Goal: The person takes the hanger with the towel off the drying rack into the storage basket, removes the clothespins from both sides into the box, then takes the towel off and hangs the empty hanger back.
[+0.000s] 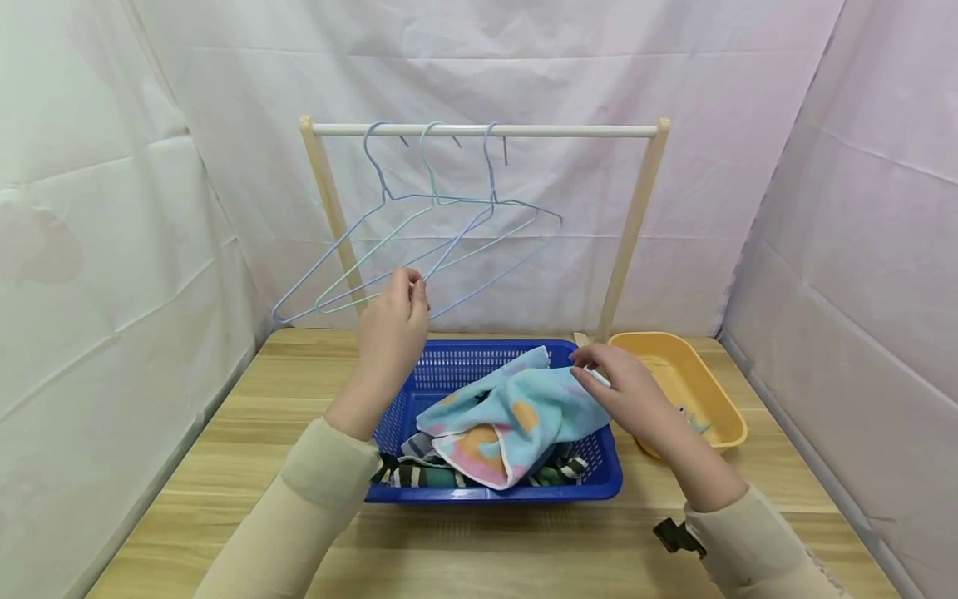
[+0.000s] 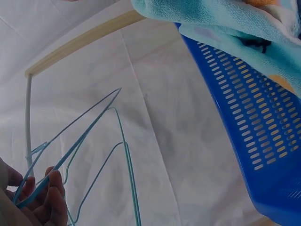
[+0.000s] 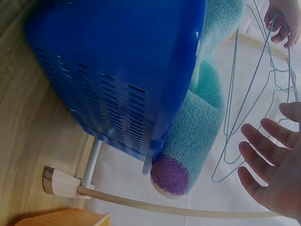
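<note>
In the head view my left hand grips the near end of a blue wire hanger, which still hooks over the white rail. The left wrist view has the fingers curled round its corner. Two more hangers, one blue and one mint green, hang to its left. My right hand hovers at the right side of the blue basket, by a light blue patterned towel. In the right wrist view its fingers are spread, apart from the towel and holding nothing.
The rack has wooden posts and a white rail. Beneath the towel lie striped cloths in the basket. A yellow tray with small clips stands to the right. White sheets hang behind and on both sides of the wooden table.
</note>
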Tool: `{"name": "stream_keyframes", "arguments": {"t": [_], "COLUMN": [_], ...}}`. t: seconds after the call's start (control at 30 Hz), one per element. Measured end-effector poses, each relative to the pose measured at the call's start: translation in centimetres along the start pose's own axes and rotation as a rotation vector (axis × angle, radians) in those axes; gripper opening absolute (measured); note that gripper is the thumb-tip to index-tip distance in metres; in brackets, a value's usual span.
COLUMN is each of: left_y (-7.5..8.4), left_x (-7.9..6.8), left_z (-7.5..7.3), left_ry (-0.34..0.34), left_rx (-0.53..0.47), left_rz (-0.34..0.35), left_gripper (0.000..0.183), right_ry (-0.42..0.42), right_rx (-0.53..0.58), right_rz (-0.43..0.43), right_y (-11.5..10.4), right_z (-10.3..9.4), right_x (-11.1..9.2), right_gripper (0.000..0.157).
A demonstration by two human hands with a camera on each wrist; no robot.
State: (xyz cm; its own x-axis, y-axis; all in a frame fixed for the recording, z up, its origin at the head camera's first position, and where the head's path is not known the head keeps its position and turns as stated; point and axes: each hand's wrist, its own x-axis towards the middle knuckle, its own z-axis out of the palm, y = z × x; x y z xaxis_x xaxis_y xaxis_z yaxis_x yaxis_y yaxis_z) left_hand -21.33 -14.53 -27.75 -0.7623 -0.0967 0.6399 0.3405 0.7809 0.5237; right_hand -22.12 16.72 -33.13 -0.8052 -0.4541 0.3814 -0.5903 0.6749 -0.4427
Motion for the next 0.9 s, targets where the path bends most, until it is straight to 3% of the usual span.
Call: {"name": "stream_keyframes", "arguments": {"t": [0.57, 0.9], "left_y": [-1.0, -1.8], "left_x": [-1.1, -2.1], "left_z": [-0.4, -1.5], "left_ry": [-0.027, 0.035], "left_rx": [-0.065, -0.032], "left_rz": [-0.080, -0.062], "left_gripper": [0.023, 0.027], "right_ry": [0.029, 0.069], "right_rx": [0.040, -0.010], "right_rz": [0.021, -0.001], "right_y": [-0.3, -0.3], "right_z": [-0.2, -0.5], "right_x": [0.3, 0.3], "right_gripper": [0.026, 0.026]}}
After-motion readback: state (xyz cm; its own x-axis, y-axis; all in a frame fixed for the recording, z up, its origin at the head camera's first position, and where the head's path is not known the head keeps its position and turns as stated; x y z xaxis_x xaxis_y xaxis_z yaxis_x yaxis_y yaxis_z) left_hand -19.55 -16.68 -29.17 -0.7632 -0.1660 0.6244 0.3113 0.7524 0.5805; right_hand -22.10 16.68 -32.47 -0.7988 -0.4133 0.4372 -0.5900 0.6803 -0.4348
